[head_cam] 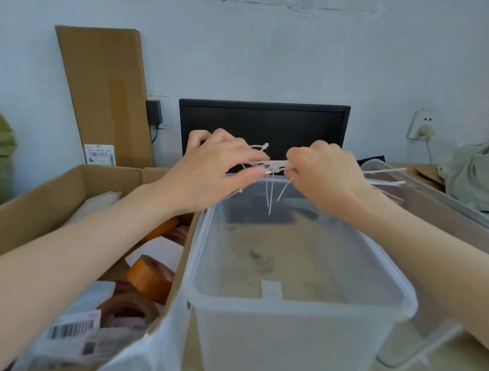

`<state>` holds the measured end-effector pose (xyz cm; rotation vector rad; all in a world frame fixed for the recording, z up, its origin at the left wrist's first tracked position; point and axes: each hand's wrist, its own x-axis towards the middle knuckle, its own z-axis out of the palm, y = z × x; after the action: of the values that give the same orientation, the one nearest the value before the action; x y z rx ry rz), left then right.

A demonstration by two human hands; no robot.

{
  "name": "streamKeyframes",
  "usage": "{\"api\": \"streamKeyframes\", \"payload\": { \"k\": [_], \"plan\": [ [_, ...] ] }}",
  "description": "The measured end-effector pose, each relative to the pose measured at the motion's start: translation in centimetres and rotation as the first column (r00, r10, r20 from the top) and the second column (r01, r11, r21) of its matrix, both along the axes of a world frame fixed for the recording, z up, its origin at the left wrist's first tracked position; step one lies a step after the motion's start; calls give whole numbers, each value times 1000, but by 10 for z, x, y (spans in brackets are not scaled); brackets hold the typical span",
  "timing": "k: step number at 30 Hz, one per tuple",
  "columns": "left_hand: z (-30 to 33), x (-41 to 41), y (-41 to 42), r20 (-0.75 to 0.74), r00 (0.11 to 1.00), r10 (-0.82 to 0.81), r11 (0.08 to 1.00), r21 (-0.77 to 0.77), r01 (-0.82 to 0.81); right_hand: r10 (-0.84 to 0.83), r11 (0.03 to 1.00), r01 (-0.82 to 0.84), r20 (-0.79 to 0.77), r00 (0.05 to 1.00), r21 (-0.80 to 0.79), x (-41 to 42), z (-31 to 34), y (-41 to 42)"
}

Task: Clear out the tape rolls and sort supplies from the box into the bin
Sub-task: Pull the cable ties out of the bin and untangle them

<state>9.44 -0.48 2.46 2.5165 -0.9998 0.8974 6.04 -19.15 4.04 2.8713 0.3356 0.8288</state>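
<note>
Both hands up over far end of clear bin (pixel 299 310); left hand (pixel 213 166) and right hand (pixel 327 173) each pinch a bundle of white zip ties (pixel 272 166) between them, loose ends dangling toward bin. Box (pixel 33 207) just left of bin, touching it, holds orange tape roll (pixel 150 275) and brown tape roll (pixel 128 312). Monitor (pixel 262 126) behind

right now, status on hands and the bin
Left hand and right hand both pinch white cable ties above clear bin. Bin holds nothing. Tape rolls in cardboard box.
</note>
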Motion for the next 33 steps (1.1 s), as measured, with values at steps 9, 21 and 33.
{"api": "streamKeyframes", "payload": {
  "k": [9, 21, 33],
  "plan": [
    [-4, -76, -18, 67, 983, -169, 985, 41, 166, -122, 991, 120, 29, 992, 57, -104, -11, -5],
    [-40, -159, -87, -266, 836, -480, 862, 35, 506, -332, 929, 352, -161, 930, 116, -219, -63, -71],
    [-132, -256, -185, -556, 658, -508, 820, -79, 566, -454, 828, 551, -448, 770, 109, -330, -152, -148]
  ]
}}
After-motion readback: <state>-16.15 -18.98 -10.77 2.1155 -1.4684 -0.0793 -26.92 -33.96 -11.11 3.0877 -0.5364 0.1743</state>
